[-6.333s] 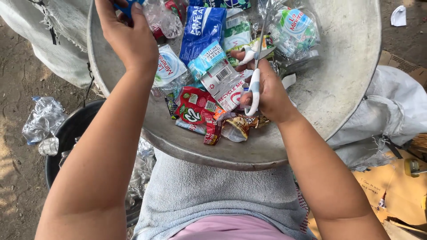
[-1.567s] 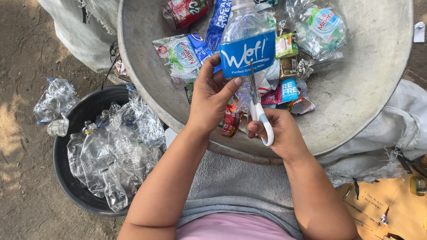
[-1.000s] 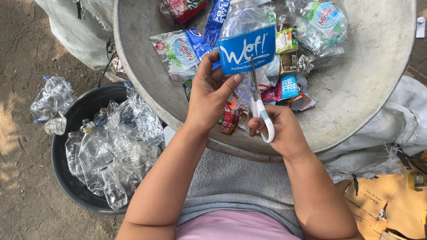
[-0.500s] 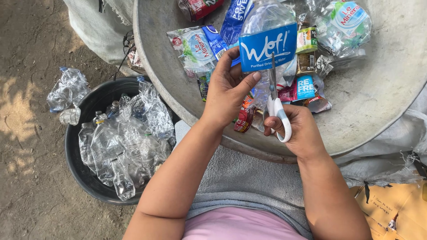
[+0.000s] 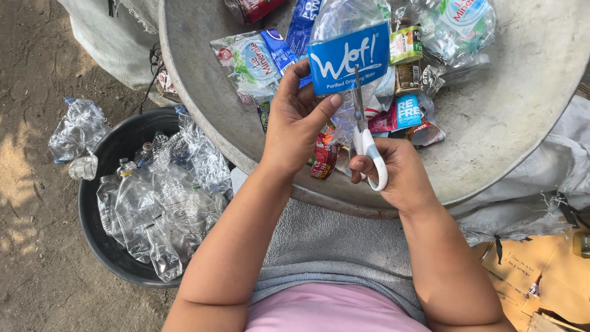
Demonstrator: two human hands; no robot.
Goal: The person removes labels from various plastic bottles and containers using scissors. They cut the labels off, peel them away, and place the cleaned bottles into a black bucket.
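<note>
Scissors (image 5: 364,132) against blue-labelled bottle (image 5: 348,55), both hands.

A big round metal pan (image 5: 522,141) fills the top of the view. Inside the pan lies a heap of torn wrappers (image 5: 409,114), red and blue and green, with a squashed clear bottle (image 5: 458,27) on the far right of the heap. Left of the pan, lower down, a black tub (image 5: 101,246) sits on the brown dirt ground (image 5: 37,184). The tub is full of flat clear bottles (image 5: 160,203). One more crushed bottle (image 5: 77,126) lies on the dirt just left of the tub. Right of the pan there is a white sack (image 5: 553,178), and below it some brown cardboard (image 5: 534,270).
</note>
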